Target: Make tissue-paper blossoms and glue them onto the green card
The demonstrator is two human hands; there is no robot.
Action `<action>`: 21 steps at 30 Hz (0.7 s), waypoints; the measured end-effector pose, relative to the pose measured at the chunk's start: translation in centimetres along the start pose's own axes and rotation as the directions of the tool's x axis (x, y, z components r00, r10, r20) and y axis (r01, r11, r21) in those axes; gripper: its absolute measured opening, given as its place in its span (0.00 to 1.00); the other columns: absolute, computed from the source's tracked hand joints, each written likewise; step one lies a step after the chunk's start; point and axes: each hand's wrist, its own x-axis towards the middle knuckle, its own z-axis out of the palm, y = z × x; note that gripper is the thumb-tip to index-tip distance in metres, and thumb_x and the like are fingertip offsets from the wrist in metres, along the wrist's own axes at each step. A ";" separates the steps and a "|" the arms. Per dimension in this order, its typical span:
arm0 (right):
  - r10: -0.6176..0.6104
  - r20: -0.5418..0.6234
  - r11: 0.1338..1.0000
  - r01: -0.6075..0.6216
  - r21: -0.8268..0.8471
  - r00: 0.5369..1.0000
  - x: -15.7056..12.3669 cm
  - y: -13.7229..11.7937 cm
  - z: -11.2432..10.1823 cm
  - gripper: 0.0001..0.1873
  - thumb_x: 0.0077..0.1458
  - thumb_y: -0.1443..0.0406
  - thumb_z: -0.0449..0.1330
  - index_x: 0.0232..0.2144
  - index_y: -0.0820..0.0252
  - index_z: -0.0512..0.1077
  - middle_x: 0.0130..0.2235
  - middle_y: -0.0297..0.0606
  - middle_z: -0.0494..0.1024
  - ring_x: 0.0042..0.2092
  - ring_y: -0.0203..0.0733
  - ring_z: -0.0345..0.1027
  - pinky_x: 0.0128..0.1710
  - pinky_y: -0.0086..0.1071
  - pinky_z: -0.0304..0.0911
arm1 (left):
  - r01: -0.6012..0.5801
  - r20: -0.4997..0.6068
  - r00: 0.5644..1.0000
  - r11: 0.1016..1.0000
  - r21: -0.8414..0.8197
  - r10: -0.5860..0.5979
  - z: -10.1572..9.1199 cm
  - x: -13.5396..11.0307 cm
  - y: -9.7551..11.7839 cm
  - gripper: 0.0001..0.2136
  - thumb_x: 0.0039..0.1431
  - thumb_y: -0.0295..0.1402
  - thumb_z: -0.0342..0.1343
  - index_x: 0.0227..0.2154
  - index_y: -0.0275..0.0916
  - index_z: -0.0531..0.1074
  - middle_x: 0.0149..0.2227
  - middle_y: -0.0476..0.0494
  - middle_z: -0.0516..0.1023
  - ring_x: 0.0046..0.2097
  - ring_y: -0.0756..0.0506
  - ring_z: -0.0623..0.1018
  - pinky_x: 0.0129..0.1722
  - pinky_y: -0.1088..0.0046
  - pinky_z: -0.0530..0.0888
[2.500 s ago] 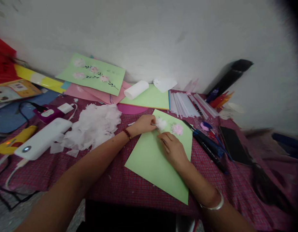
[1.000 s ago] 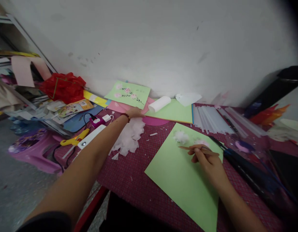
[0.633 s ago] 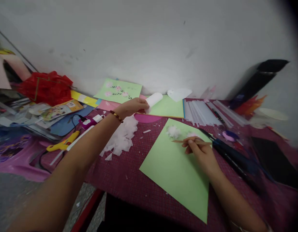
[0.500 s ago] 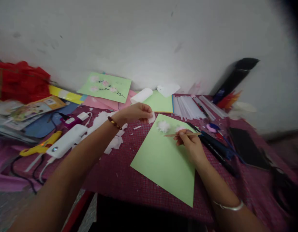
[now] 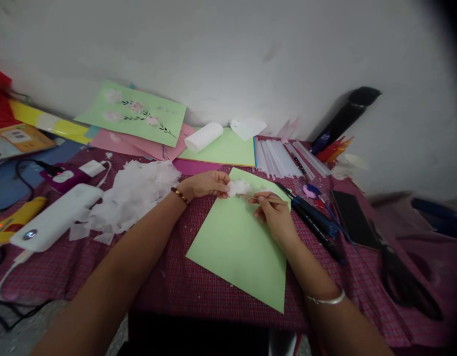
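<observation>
A light green sheet of paper (image 5: 236,247) lies slanted in front of me. Near its top sits a ruffled white tissue-paper flower (image 5: 240,187). At that flower's left edge, my left hand (image 5: 209,184) is closed in a pinch on a small white paper piece, which blends with the petals. My right hand (image 5: 273,212) grips a thin wooden stick (image 5: 281,201) like a pen, its tip pointing left beside the flower's lower edge. Behind the right fingers a pale pink flower (image 5: 265,191) is mostly hidden.
Torn white tissue pieces (image 5: 135,193) are heaped at left, beside a white power bank (image 5: 56,217). A green card with pink flowers (image 5: 139,116) leans on the wall. Glue sticks (image 5: 276,158) lie at the back; pens (image 5: 317,227) and scissors (image 5: 402,277) are on the right.
My left hand has brought the white paper piece right and down to the white flower. The right hand's stick has come up to the flower's lower edge. The whole view has shifted.
</observation>
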 end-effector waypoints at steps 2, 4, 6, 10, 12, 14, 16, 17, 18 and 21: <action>-0.003 -0.024 1.000 0.003 0.011 1.000 0.3 0.3 0.1 0.13 0.53 0.54 0.59 0.33 0.57 0.70 0.35 0.39 0.79 0.20 0.35 0.65 0.14 0.29 0.51 | -0.010 0.057 0.998 0.993 0.116 0.004 0.1 0.0 0.3 0.09 0.45 0.30 0.62 0.30 0.34 0.72 0.25 0.48 0.76 0.26 0.54 0.74 0.31 0.77 0.70; -0.002 -0.041 1.000 0.002 0.016 0.999 0.4 0.4 0.1 0.13 0.53 0.54 0.59 0.34 0.57 0.70 0.36 0.40 0.80 0.20 0.36 0.65 0.13 0.29 0.51 | -0.036 0.092 0.996 0.960 0.279 0.011 0.6 0.1 0.7 0.07 0.45 0.30 0.61 0.29 0.34 0.74 0.23 0.51 0.74 0.24 0.55 0.70 0.28 0.78 0.66; 0.005 -0.050 1.000 -0.005 0.017 0.999 0.5 0.4 0.1 0.14 0.53 0.53 0.59 0.34 0.57 0.70 0.36 0.41 0.80 0.20 0.35 0.65 0.14 0.29 0.51 | -0.063 0.069 0.997 0.883 0.464 0.034 1.4 0.4 1.1 0.06 0.46 0.30 0.59 0.28 0.34 0.75 0.21 0.53 0.71 0.22 0.56 0.65 0.24 0.79 0.60; 0.019 -0.061 0.999 -0.017 0.045 0.998 0.3 0.1 0.0 0.14 0.53 0.54 0.59 0.34 0.58 0.70 0.34 0.40 0.79 0.20 0.34 0.64 0.14 0.28 0.51 | -0.007 -0.125 0.983 0.702 0.712 0.137 3.4 1.0 1.3 0.05 0.44 0.27 0.55 0.23 0.33 0.75 0.20 0.52 0.70 0.22 0.55 0.63 0.23 0.78 0.56; -0.012 -0.106 0.997 0.021 0.081 0.994 -0.1 -0.2 -0.2 0.13 0.54 0.55 0.58 0.34 0.59 0.69 0.32 0.38 0.78 0.20 0.33 0.63 0.16 0.27 0.51 | 0.023 -0.186 0.966 0.660 0.751 0.178 4.0 1.3 1.2 0.04 0.44 0.26 0.54 0.22 0.33 0.74 0.20 0.51 0.70 0.22 0.54 0.64 0.22 0.78 0.56; -0.079 -0.149 0.990 0.095 0.107 0.986 -0.6 -0.6 -0.3 0.11 0.55 0.56 0.57 0.33 0.58 0.68 0.30 0.36 0.77 0.21 0.32 0.63 0.17 0.27 0.53 | 0.038 -0.215 0.955 0.637 0.770 0.203 4.3 1.5 1.0 0.04 0.44 0.26 0.54 0.22 0.34 0.74 0.20 0.51 0.70 0.23 0.54 0.64 0.22 0.78 0.56; -0.156 -0.129 0.982 0.168 0.086 0.979 -1.2 -0.8 -0.3 0.09 0.57 0.58 0.55 0.32 0.58 0.67 0.30 0.34 0.76 0.22 0.32 0.64 0.20 0.28 0.56 | 0.060 -0.241 0.948 0.624 0.779 0.209 4.3 1.6 0.8 0.04 0.44 0.27 0.55 0.22 0.34 0.74 0.20 0.50 0.71 0.23 0.53 0.66 0.23 0.78 0.57; -0.186 -0.092 0.980 0.192 0.051 0.978 -1.5 -0.9 -0.3 0.09 0.58 0.58 0.54 0.32 0.57 0.67 0.31 0.34 0.76 0.23 0.32 0.65 0.21 0.28 0.58 | 0.076 -0.255 0.944 0.618 0.783 0.207 4.3 1.7 0.8 0.04 0.44 0.27 0.55 0.23 0.34 0.74 0.21 0.50 0.72 0.24 0.53 0.66 0.23 0.79 0.58; -0.208 -0.047 0.978 0.208 0.002 0.977 -1.7 -0.9 -0.2 0.09 0.59 0.58 0.53 0.33 0.57 0.68 0.32 0.35 0.76 0.24 0.33 0.65 0.23 0.29 0.60 | 0.089 -0.267 0.942 0.612 0.786 0.205 4.3 1.8 0.8 0.04 0.44 0.27 0.55 0.23 0.34 0.75 0.21 0.49 0.73 0.24 0.53 0.67 0.23 0.79 0.58; -0.248 0.061 0.953 0.254 -0.166 0.967 -2.0 -0.7 0.1 0.12 0.61 0.58 0.51 0.34 0.57 0.70 0.36 0.37 0.75 0.26 0.34 0.67 0.27 0.31 0.64 | 0.110 -0.283 0.937 0.596 0.796 0.206 4.4 1.8 0.9 0.05 0.45 0.27 0.55 0.24 0.33 0.76 0.23 0.47 0.75 0.26 0.52 0.68 0.24 0.79 0.60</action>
